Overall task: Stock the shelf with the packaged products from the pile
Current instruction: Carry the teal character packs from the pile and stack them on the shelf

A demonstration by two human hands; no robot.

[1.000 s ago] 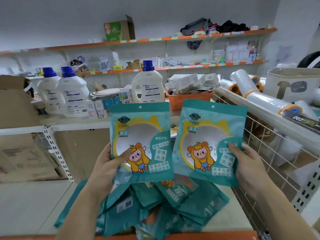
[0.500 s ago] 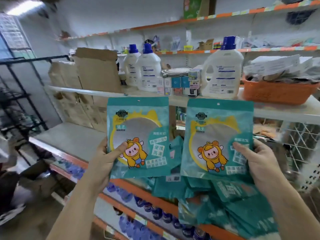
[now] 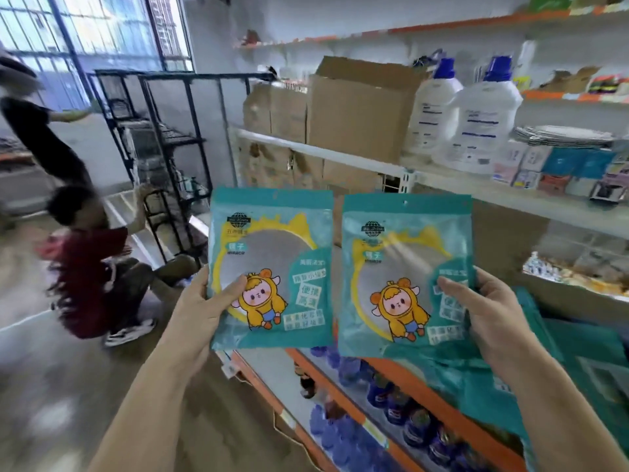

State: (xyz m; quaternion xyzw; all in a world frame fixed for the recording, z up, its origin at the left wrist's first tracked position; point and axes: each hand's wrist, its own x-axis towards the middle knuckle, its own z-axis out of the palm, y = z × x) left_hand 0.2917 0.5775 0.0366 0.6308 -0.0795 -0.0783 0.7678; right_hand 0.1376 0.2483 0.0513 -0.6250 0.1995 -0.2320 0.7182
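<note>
At mid-height in front of the shelving: two flat teal packets, upright, fronts to the camera, just beside each other with a narrow gap between. Left packet (image 3: pixel 272 253): yellow ring, round silver window, cartoon figure in a yellow hood; gripped at its lower left corner by the left hand (image 3: pixel 200 301), thumb across the front, fingers behind. Right packet (image 3: pixel 401 267): same print; gripped at its lower right edge by the right hand (image 3: pixel 483 311), thumb on the front, fingers behind. Pile (image 3: pixel 585 366): more teal packets lying flat and overlapping on the orange-edged shelf (image 3: pixel 432 390), below and to the right of the right hand. Lower tier, under the orange edge: blue-capped bottles (image 3: pixel 384 393), blurred. Upper white shelf (image 3: pixel 323 153): cardboard boxes (image 3: pixel 357 107); two white detergent bottles (image 3: pixel 483 110) with blue caps, standing side by side; a stack of plates (image 3: pixel 561 134) resting on small coloured cartons (image 3: pixel 558 163). Left of the shelving: black wire rack (image 3: pixel 170 137), standing on the floor. Far left: a person (image 3: pixel 92 267) in a dark red top, crouched on the floor, one arm reaching to the rack; heavily blurred.
</note>
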